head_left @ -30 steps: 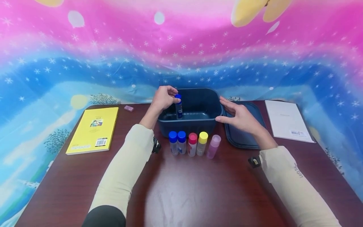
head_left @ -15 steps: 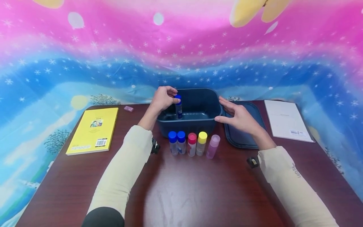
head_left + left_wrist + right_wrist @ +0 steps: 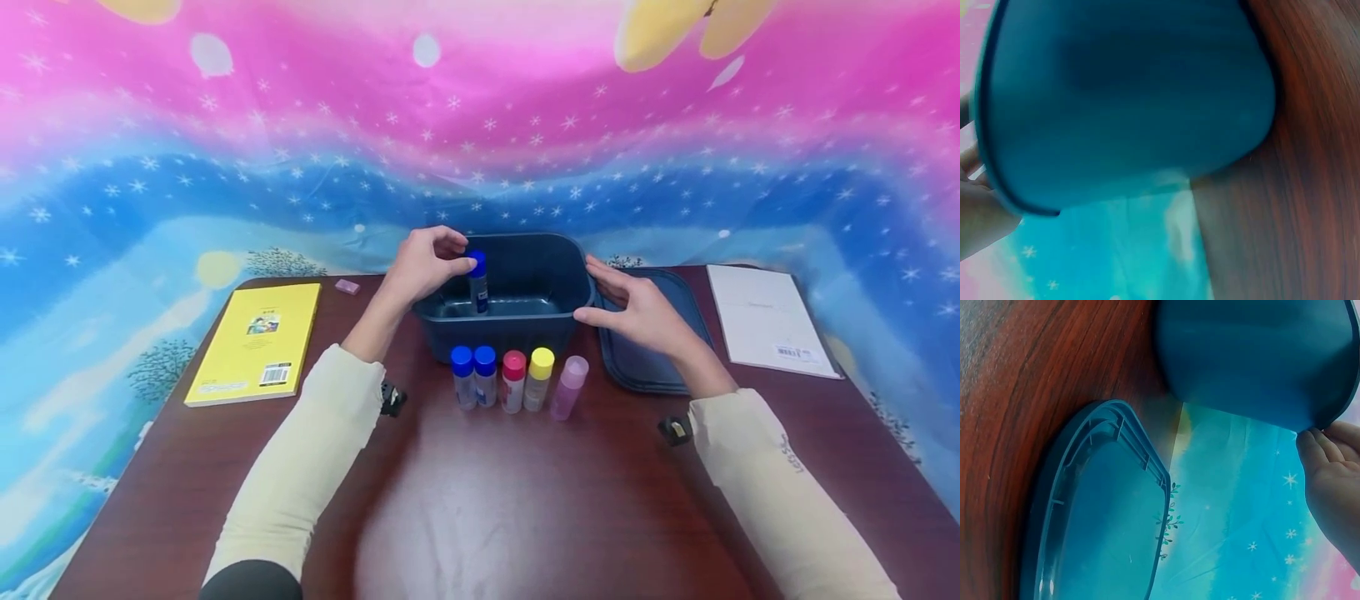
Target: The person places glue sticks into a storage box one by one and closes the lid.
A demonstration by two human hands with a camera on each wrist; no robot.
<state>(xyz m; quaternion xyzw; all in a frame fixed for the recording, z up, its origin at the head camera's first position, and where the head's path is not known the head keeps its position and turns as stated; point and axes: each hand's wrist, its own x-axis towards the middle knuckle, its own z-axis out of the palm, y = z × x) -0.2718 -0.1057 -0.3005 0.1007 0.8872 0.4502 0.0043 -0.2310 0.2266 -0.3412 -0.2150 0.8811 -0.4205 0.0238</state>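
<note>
A blue-capped tube (image 3: 478,287) that looks like a glue stick stands upright inside the dark blue plastic bin (image 3: 498,333). My left hand (image 3: 429,262) is over the bin's left rim, its thumb tip beside the tube's cap and its fingers loosely bent behind. In the left wrist view the bin's wall (image 3: 1135,106) covers most of that hand. My right hand (image 3: 637,312) touches the bin's right end with outstretched fingers, thumb near the front corner. Before the bin stand two blue-capped tubes (image 3: 474,379), a red-capped one (image 3: 513,383), a yellow-capped one (image 3: 538,382) and a pink one (image 3: 568,389).
The bin's lid (image 3: 652,350) lies just right of it on the brown table (image 3: 510,500). A white book (image 3: 772,321) is at the far right, a yellow book (image 3: 255,342) at the left. Near the back edge lies a small pink block (image 3: 347,286). A patterned cloth hangs behind.
My left thumb has slid left off the front of the blue cap, and the left wrist and forearm have shifted left. The tube stays standing in the bin; the right hand keeps its place.
</note>
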